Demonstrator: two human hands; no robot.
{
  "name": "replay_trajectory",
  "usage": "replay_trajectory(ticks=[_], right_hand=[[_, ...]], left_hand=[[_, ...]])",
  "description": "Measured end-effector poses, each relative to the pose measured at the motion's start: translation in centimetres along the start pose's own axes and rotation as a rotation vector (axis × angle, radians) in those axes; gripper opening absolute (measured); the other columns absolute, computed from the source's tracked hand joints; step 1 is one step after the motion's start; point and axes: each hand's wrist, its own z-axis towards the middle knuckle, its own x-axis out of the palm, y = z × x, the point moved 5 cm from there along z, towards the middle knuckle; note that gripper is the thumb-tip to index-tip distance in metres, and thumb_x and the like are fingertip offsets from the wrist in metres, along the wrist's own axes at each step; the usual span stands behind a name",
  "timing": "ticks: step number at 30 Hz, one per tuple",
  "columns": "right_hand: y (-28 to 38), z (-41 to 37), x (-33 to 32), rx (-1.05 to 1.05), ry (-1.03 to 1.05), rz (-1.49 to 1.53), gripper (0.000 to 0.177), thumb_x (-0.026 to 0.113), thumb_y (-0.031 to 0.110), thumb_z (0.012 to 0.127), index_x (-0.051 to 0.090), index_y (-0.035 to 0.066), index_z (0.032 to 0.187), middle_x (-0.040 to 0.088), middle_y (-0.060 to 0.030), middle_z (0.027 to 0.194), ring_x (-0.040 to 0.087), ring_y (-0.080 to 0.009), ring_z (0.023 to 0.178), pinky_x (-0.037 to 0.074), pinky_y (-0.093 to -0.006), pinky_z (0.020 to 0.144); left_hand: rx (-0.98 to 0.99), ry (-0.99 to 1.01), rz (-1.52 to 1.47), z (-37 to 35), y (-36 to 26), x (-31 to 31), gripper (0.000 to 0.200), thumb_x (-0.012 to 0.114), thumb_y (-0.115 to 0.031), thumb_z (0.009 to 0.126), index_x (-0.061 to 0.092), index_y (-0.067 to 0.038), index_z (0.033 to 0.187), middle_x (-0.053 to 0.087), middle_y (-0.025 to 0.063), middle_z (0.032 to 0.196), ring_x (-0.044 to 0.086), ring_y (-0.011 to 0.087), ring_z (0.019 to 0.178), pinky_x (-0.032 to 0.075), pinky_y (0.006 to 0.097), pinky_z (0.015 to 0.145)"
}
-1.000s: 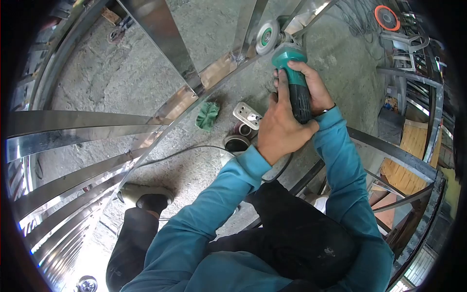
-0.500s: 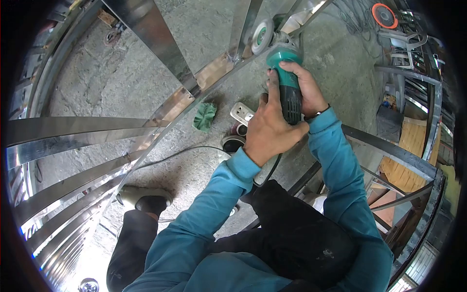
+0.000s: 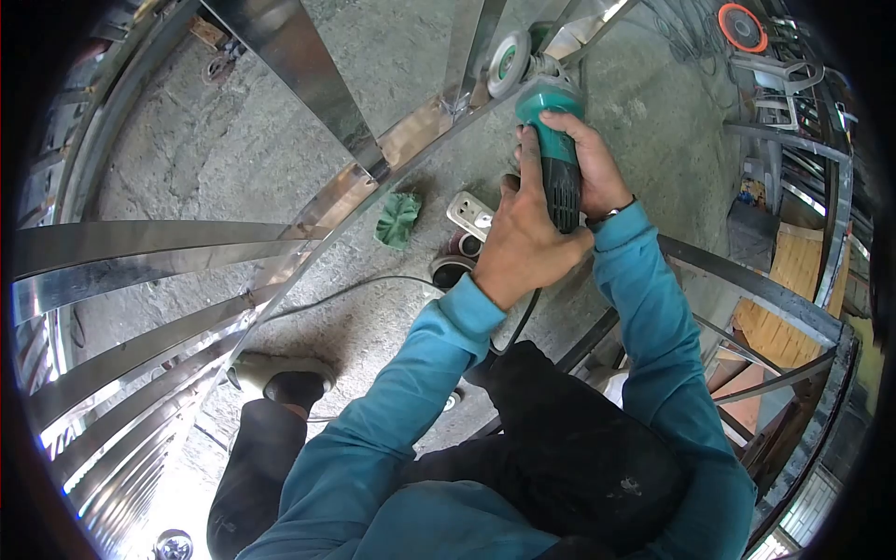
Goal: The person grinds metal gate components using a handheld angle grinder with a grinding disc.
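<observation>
Both my hands are wrapped around a green and black angle grinder [image 3: 557, 149]. My left hand [image 3: 530, 233] grips the black rear body from the left. On the right side, my right hand [image 3: 597, 168] holds the green housing with its thumb across the top. The grinder's disc [image 3: 509, 63] stands on edge at the metal frame's rail [image 3: 415, 133], close to where an upright bar [image 3: 471, 51] joins it. A black cord [image 3: 525, 322] runs down from the grinder's rear end.
A white power strip [image 3: 469, 215], a green cloth [image 3: 398, 221] and a dark round container [image 3: 452, 271] are on the concrete floor below the rail. Curved metal bars [image 3: 149, 238] fill the left side. A dark steel frame [image 3: 756, 289] stands at right, near an orange-rimmed disc [image 3: 743, 28].
The whole scene sits slightly further right and lower in the view. My grip on the grinder looks the same, and its disc remains at the same joint.
</observation>
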Motion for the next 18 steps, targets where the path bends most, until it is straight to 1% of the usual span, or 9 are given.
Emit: replay_trajectory(ticks=[5, 7, 11, 13, 18], right_hand=[[-0.6, 0.1, 0.5, 0.022, 0.036, -0.001, 0.041, 0.068, 0.027, 0.091, 0.059, -0.003, 0.117, 0.067, -0.0129, 0.104, 0.068, -0.0248, 0.089, 0.058, -0.0383, 0.082], [-0.8, -0.1, 0.3, 0.023, 0.054, 0.001, 0.041, 0.068, 0.027, 0.091, 0.059, -0.003, 0.117, 0.067, -0.0127, 0.103, 0.068, -0.0247, 0.088, 0.057, -0.0383, 0.082], [-0.6, 0.4, -0.3, 0.032, 0.048, 0.030, 0.041, 0.067, 0.028, 0.091, 0.059, -0.002, 0.117, 0.066, -0.0119, 0.103, 0.067, -0.0243, 0.088, 0.057, -0.0385, 0.082], [-0.3, 0.6, 0.1, 0.032, 0.046, 0.018, 0.041, 0.067, 0.028, 0.091, 0.059, -0.002, 0.117, 0.066, -0.0116, 0.103, 0.067, -0.0242, 0.088, 0.057, -0.0383, 0.082], [-1.2, 0.5, 0.4, 0.039, 0.087, 0.003, 0.041, 0.066, 0.029, 0.092, 0.059, -0.002, 0.118, 0.066, -0.0112, 0.103, 0.067, -0.0241, 0.088, 0.057, -0.0382, 0.082]], left_hand=[[0.013, -0.010, -0.030, -0.8, 0.1, -0.1, 0.116, 0.074, -0.017, 0.069, 0.003, 0.008, 0.156, 0.052, 0.0410, 0.122, 0.057, 0.0522, 0.116, 0.047, 0.0471, 0.102], [0.051, -0.043, 0.007, -1.2, 0.0, 0.2, 0.116, 0.074, -0.017, 0.069, 0.002, 0.009, 0.156, 0.051, 0.0419, 0.123, 0.057, 0.0521, 0.116, 0.047, 0.0472, 0.102], [0.052, -0.040, 0.019, -0.4, 0.0, 0.2, 0.116, 0.074, -0.017, 0.069, 0.002, 0.009, 0.156, 0.051, 0.0415, 0.124, 0.055, 0.0517, 0.117, 0.047, 0.0470, 0.102], [0.010, -0.001, 0.003, 0.3, 0.1, 0.1, 0.117, 0.074, -0.017, 0.069, 0.001, 0.009, 0.156, 0.050, 0.0417, 0.125, 0.054, 0.0518, 0.119, 0.047, 0.0472, 0.103], [0.057, -0.044, 0.014, -0.9, 0.5, 0.4, 0.117, 0.074, -0.016, 0.069, -0.001, 0.010, 0.155, 0.048, 0.0420, 0.126, 0.054, 0.0530, 0.116, 0.047, 0.0482, 0.102]])
